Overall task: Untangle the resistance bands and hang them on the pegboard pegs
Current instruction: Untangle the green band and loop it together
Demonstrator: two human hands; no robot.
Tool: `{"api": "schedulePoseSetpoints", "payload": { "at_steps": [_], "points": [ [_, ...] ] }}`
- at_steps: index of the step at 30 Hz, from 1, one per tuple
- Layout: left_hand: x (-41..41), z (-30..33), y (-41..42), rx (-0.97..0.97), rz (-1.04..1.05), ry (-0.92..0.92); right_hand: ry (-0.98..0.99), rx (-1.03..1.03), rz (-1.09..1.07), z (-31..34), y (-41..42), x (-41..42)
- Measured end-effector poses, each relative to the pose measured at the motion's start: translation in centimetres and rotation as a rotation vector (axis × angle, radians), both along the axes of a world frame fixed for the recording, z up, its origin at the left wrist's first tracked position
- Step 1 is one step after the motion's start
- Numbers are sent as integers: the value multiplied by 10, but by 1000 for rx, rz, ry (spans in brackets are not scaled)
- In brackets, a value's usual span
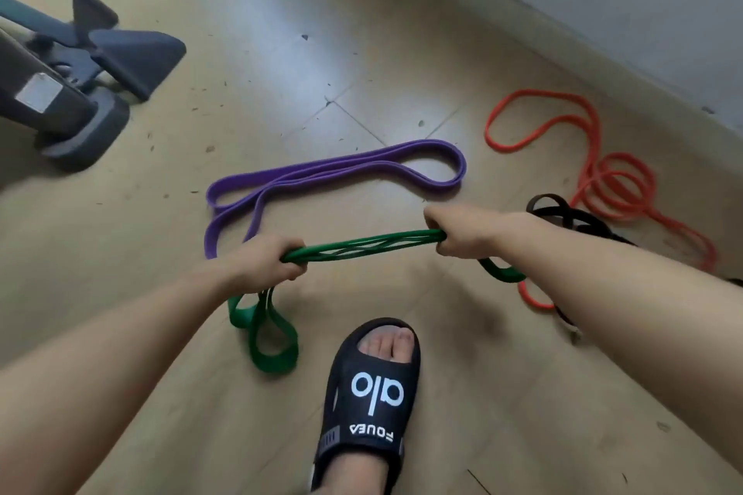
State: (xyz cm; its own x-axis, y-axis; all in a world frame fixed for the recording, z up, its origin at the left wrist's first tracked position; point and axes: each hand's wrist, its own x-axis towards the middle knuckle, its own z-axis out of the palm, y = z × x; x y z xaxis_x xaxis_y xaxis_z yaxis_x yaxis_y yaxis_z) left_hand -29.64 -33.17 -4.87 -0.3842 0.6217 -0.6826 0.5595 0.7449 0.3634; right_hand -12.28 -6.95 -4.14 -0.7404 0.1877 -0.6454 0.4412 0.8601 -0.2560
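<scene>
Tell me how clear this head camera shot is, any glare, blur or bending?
Head view: soft daylight leaves a pale sheen on the floor at top centre; the wide lens bows the wall edge and stretches both forearms; the exercise machine at upper left is smeared; the left hand and right hand, each with a shut grip on the green band, look fairly sharp.

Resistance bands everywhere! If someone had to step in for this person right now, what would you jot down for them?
Left hand and right hand: both closed on the green band, stretched between them, strands twisted, loops hanging from each end.
Purple band: on the floor, apart and untangled.
Orange band: coiled on the floor by the wall, overlapping the black band.
Nothing hung; no pegboard in view.
Left: untwist green, separate orange and black, hang all four.
</scene>
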Motion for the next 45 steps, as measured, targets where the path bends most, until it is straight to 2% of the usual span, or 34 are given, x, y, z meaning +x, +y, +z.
{"api": "schedulePoseSetpoints", "payload": {
  "at_steps": [4, 7, 9, 15, 21, 28, 32, 35, 40, 45],
  "points": [
    [-5, -52, 14, 57, 173, 126, 97, 36, -11, -50, 16, -17],
    [0, -69, 16, 40, 193, 324, 168, 74, -36, -69, 29, -26],
    [3, -70, 15, 4, 196, 387, 189, 98, -12, -75, 34, -30],
    [15, -69, -6, -58, 151, 416, 309, 317, 168, -84, 34, -13],
    [22, -73, -31, -52, 9, 475, 381, 425, 181, -93, 45, -1],
    [20, -69, -22, -79, 39, 281, 422, 430, 115, -92, 49, -21],
    [18, -68, -20, -67, 68, 246, 414, 438, 114, -92, 48, -20],
    [5, -64, -27, -10, 69, 365, 409, 430, 141, -92, 46, -14],
    [-4, -68, -39, -33, -91, 599, 429, 477, 179, -92, 48, -8],
    [-12, -62, -34, -99, 0, 672, 410, 477, 120, -94, 44, -12]
  ]
}}
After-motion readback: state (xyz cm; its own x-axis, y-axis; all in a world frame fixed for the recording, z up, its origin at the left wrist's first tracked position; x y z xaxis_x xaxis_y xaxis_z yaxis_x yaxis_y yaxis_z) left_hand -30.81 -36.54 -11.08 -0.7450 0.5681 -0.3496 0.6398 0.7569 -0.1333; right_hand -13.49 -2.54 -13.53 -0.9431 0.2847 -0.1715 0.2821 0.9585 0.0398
